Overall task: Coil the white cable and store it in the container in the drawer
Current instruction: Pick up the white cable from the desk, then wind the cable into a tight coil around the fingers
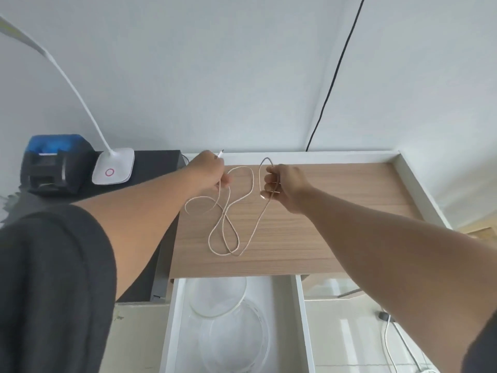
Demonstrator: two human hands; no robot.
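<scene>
Head view looked down on a wooden desktop (322, 211) with a raised white rim. The left hand (208, 170) was clenched around one end of the white cable (228, 227), whose connector tip poked out above the knuckles. The right hand (285, 187) pinched the cable farther along, with a small loop standing up above its fingers. Between and below the hands the cable sagged in loose, crossing loops that lay on the wood. Under the desk's near edge the white drawer (302, 319) stood open, holding a clear round container (234, 343) and, just beyond it, a clear round lid (217, 297) partly under the desktop. To the left, a white desk lamp (114, 168) sat on a dark surface beside a blue-and-black device (55, 162). A black cord (333, 76) ran down the wall.
</scene>
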